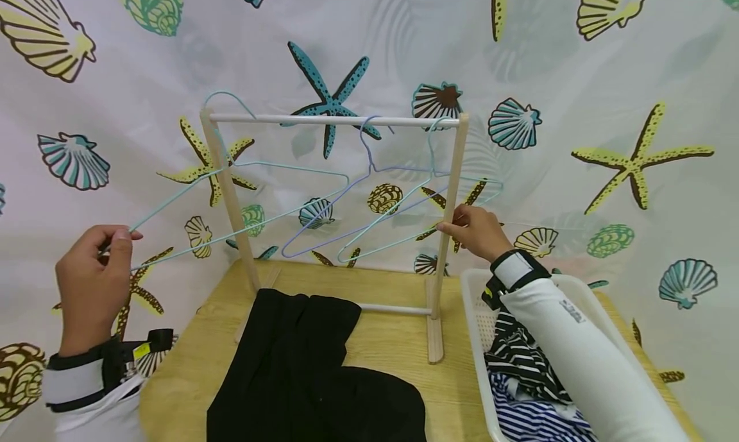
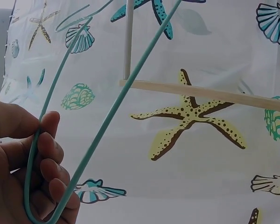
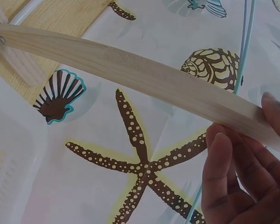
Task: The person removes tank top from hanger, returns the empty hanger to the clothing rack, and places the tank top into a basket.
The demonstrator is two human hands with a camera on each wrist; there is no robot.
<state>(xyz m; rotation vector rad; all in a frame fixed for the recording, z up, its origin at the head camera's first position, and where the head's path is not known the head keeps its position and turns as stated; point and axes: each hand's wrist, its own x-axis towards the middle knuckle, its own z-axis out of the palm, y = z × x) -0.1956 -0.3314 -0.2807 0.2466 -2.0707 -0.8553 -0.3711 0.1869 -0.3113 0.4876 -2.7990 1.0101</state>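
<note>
My left hand point(image 1: 98, 281) pinches one end of a teal clothes hanger point(image 1: 167, 201), thumb against the wire in the left wrist view. The hanger's hook reaches over the left end of the rail point(image 1: 323, 119); whether it bears on it I cannot tell. My right hand point(image 1: 479, 230) holds the right post point(image 3: 130, 70) of the wooden clothes rack between thumb and fingers. A purple hanger point(image 1: 367, 148) and a second teal hanger point(image 1: 431, 150) hang bare near the rail's right end. On the table in front of the rack lies a black garment point(image 1: 288, 365).
A white plastic basket point(image 1: 478, 352) stands right of the rack, partly beneath my right forearm. Striped clothes point(image 1: 519, 358) lie inside it. Behind the wooden table point(image 1: 398, 346) hangs a cloth point(image 1: 537, 57) printed with shells and starfish.
</note>
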